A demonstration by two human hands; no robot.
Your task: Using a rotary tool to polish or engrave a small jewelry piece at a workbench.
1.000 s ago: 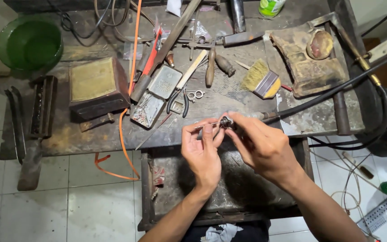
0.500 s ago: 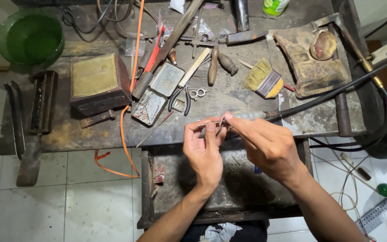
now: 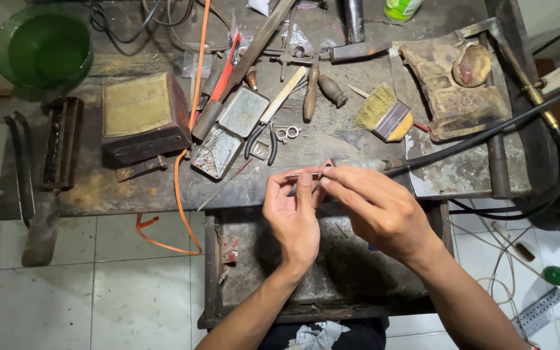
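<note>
1. A worn, stained workbench (image 3: 358,188) fills the upper view, crowded with tools; a dark pull-out tray (image 3: 358,285) juts from its front edge, under both hands.
2. A green plastic basin (image 3: 41,48) sits at the bench's far left corner; whether it holds anything I cannot tell.
3. A dark wooden block with a tan top (image 3: 142,116) lies left of centre, and a stained leather pad (image 3: 452,87) lies at the right.
4. A thick black hose (image 3: 487,133) runs from the right across the bench into a metal handpiece (image 3: 364,164) that ends just beside the hands.
5. An orange cable (image 3: 186,162) trails down over the bench edge, left of the hands.
6. An open metal tin (image 3: 218,152) holds small metal bits; its lid (image 3: 244,111) lies just above it, with dark pliers (image 3: 258,137) and a bristle brush (image 3: 384,115) nearby.
7. The left hand (image 3: 293,217) and right hand (image 3: 384,207) meet at the bench's front edge, fingertips pinched together on a thin metal piece (image 3: 303,175) held level between them.
</note>
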